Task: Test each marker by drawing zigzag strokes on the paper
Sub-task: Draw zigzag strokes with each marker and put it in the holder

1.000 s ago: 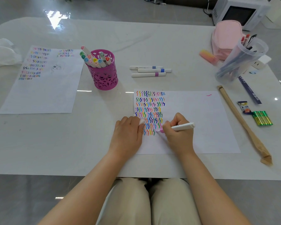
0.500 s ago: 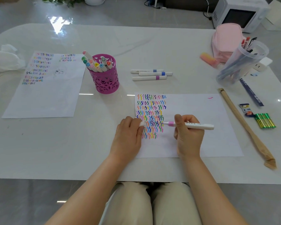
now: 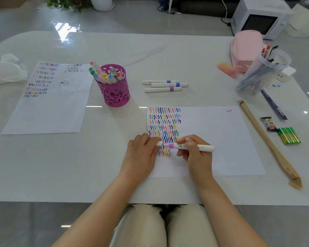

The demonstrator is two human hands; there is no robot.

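Observation:
A white sheet of paper [image 3: 221, 139] lies in front of me, its left part filled with rows of coloured zigzag strokes [image 3: 164, 125]. My right hand [image 3: 194, 152] holds a white marker with a pink band [image 3: 202, 147] level above the strokes, tip pointing left. My left hand [image 3: 143, 152] pinches the marker's cap [image 3: 159, 143] against that tip. Three more white markers [image 3: 165, 85] lie side by side beyond the paper. A magenta pen cup [image 3: 115, 91] holds several capped markers.
A second sheet with zigzags [image 3: 48, 104] lies at the left, crumpled tissue [image 3: 4, 72] beyond it. At the right are a pink pouch [image 3: 246, 49], a clear cup of pens [image 3: 262, 73], a paper-wrapped stick [image 3: 268, 141], green batteries [image 3: 289, 135] and a ruler [image 3: 275, 106].
My right hand lifted the pink marker off the paper and turned it level. My left hand left the paper's edge and brought the cap to the marker's tip.

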